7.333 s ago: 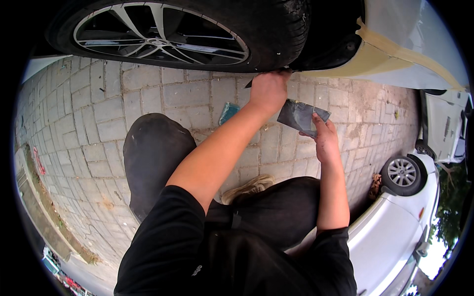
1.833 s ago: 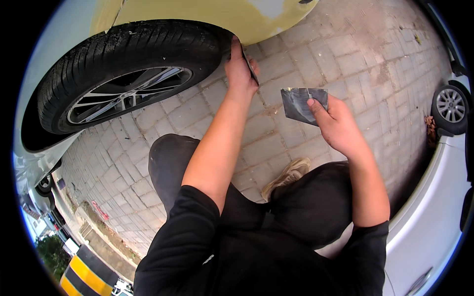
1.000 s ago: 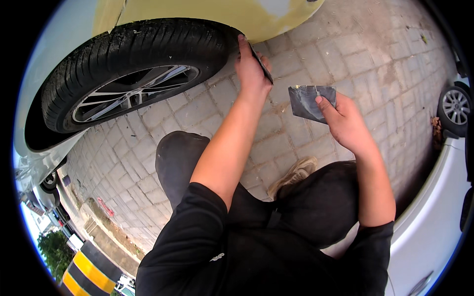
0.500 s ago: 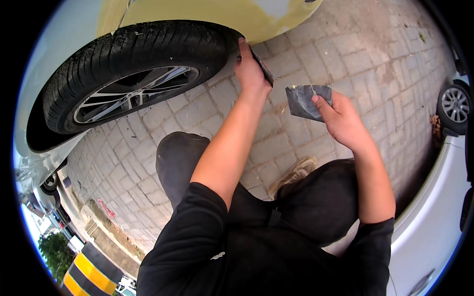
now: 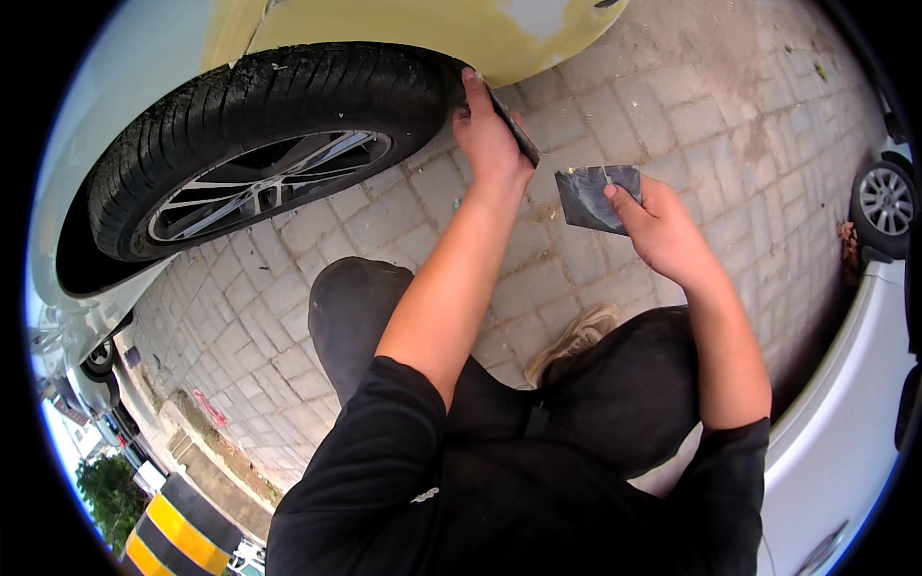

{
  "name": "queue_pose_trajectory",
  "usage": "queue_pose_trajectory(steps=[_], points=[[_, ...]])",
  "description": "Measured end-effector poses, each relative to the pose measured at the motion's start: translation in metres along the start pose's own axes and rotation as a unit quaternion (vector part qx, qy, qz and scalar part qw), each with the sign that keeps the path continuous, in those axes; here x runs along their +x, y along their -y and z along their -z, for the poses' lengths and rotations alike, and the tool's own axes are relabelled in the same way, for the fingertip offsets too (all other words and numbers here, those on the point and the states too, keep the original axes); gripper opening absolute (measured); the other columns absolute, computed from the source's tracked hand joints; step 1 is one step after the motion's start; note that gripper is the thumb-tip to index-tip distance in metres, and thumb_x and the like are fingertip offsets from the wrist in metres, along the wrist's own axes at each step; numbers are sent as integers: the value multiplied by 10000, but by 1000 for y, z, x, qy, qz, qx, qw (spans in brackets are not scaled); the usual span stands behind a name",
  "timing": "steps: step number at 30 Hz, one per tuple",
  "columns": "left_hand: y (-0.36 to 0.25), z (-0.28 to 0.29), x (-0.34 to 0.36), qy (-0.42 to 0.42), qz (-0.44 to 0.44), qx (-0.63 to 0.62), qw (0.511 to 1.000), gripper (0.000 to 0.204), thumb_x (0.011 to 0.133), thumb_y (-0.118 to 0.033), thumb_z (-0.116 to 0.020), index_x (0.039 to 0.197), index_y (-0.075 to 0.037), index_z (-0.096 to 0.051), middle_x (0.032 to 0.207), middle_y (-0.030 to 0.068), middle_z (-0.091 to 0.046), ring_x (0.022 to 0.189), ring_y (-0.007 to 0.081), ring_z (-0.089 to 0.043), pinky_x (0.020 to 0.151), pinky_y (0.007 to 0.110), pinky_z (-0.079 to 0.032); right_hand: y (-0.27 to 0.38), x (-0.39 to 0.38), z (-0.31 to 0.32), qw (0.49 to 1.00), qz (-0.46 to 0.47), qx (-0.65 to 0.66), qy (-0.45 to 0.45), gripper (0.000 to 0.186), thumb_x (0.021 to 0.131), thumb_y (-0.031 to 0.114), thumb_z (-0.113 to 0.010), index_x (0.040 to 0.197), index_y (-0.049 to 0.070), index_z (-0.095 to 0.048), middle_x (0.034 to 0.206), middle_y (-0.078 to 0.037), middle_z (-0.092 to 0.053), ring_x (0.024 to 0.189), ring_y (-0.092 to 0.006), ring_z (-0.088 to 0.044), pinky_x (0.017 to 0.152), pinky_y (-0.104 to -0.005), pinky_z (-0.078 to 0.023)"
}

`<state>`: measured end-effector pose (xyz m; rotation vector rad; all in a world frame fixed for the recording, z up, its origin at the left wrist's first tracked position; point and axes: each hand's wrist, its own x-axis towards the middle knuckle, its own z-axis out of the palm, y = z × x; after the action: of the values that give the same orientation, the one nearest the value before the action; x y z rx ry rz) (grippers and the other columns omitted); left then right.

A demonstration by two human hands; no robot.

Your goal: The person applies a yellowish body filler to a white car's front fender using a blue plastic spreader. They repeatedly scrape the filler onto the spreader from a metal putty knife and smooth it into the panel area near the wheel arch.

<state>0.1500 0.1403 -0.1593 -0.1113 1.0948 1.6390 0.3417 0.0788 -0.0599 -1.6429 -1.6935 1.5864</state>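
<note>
My right hand (image 5: 663,226) grips a flat, dark grey putty spreader (image 5: 586,200) by its right end, thumb on top. Pale smears streak its face, and yellowish bits cling to its upper edge. Held nearly edge-on, a thin dark plate (image 5: 517,130) is in my left hand (image 5: 487,139), whose thumb points up; its face is mostly hidden. That hand is beside the front of a car tyre (image 5: 259,106), just below body panels with yellow patches (image 5: 384,24). A gap separates the two held pieces.
I crouch on grey paving bricks (image 5: 538,288), with my knees (image 5: 355,307) and a beige shoe (image 5: 576,341) below my hands. A white car (image 5: 845,384) stands close on the right. At lower left is a black-and-yellow striped post (image 5: 182,528).
My left hand and its plate have shifted slightly right. The right hand still holds the spreader almost in the same place, and the whole view has moved a little.
</note>
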Motion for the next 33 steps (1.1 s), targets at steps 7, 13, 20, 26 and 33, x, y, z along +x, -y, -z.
queue_pose_trajectory(steps=[7,13,20,26,33], points=[[-2,-3,-3,-21,17,1,1000,397,935,-451,-688,899,-114,-481,695,-45,-454,494,87,-395,444,275,-340,1,4,2,1000,18,6,-6,267,1020,208,-520,933,-33,-597,671,-32,-529,648,-126,-464,607,-340,-441],[1,4,8,-5,33,10,999,375,963,-454,-644,846,-137,-482,642,-33,-429,447,93,-379,406,267,-292,4,4,0,1000,27,8,10,286,1017,209,-521,906,-48,-580,669,-67,-538,651,-143,-477,617,-357,-444],[0,6,0,-20,104,55,993,458,955,-558,-596,802,-163,-421,596,-30,-369,417,93,-314,388,254,-215,6,0,-1,999,17,-38,7,303,1003,227,-523,878,-46,-562,663,-165,-551,608,-250,-498,613,-402,-443],[-2,8,9,40,104,4,994,520,931,-614,-592,775,-167,-376,594,-27,-332,428,94,-301,374,246,-211,21,-2,8,1000,-8,-15,20,309,1002,222,-511,861,-51,-550,655,-167,-540,603,-255,-503,608,-418,-437],[3,3,8,62,75,11,995,547,915,-643,-593,769,-166,-366,598,-26,-346,428,99,-318,365,246,-220,8,2,10,1000,11,0,17,310,996,214,-504,844,-52,-550,651,-163,-549,601,-268,-517,602,-424,-437]])
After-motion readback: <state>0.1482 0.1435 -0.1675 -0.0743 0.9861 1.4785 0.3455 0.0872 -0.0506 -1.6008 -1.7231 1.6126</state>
